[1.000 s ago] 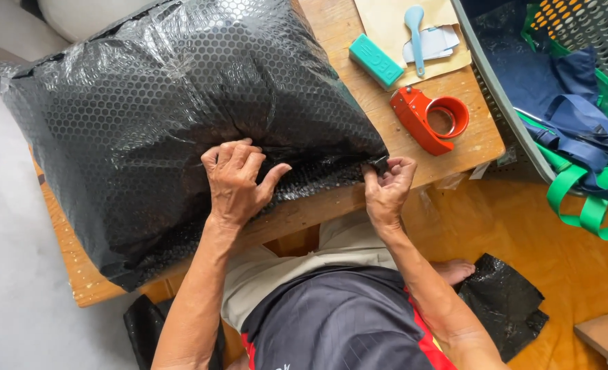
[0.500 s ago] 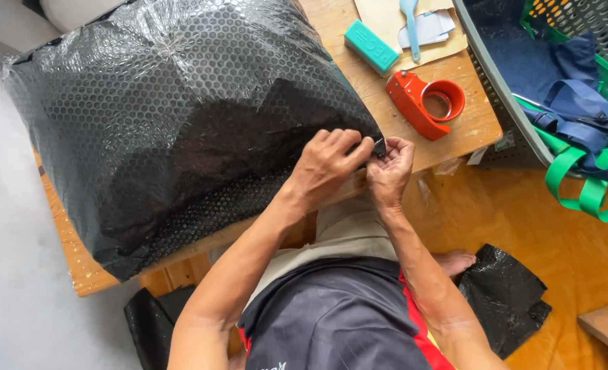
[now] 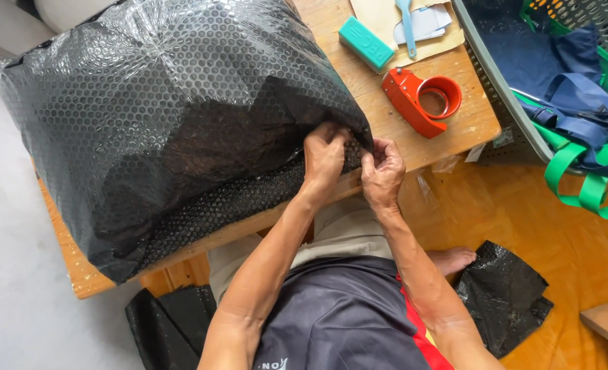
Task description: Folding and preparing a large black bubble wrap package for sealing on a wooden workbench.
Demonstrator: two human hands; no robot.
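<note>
So the biggest thing here is the parcel (image 3: 174, 116), a fat pillow-shaped bundle in black bubble wrap that covers most of the table (image 3: 454, 130) and hangs over its near edge. Its near right corner is right where both hands meet, so everything below is placed off those fingers.

Up and to the right of the fingers, well apart, sits a grey basket (image 3: 502, 103) with blue cloth and green straps (image 3: 585, 185) spilling out of it. Below the fingers, past the person's lap, a scrap of black wrap (image 3: 506, 301) lies on the orange floor, and another scrap (image 3: 170, 329) sits lower left under the table.

Left hand (image 3: 324, 157): fingers curled shut, pinching the wrap at that corner, knuckles up against the parcel's side. Right hand (image 3: 382, 171): just beside it, nearly touching, fingers also curled in tight on the same corner edge. What exactly sits between the fingertips is too small to make out.

Just above right of the fingers, on bare wood, is a red tape dispenser (image 3: 420, 99). Further up from that is a teal block (image 3: 365, 43), then a light blue cutter (image 3: 406, 27) lying on a tan envelope (image 3: 386, 20).
</note>
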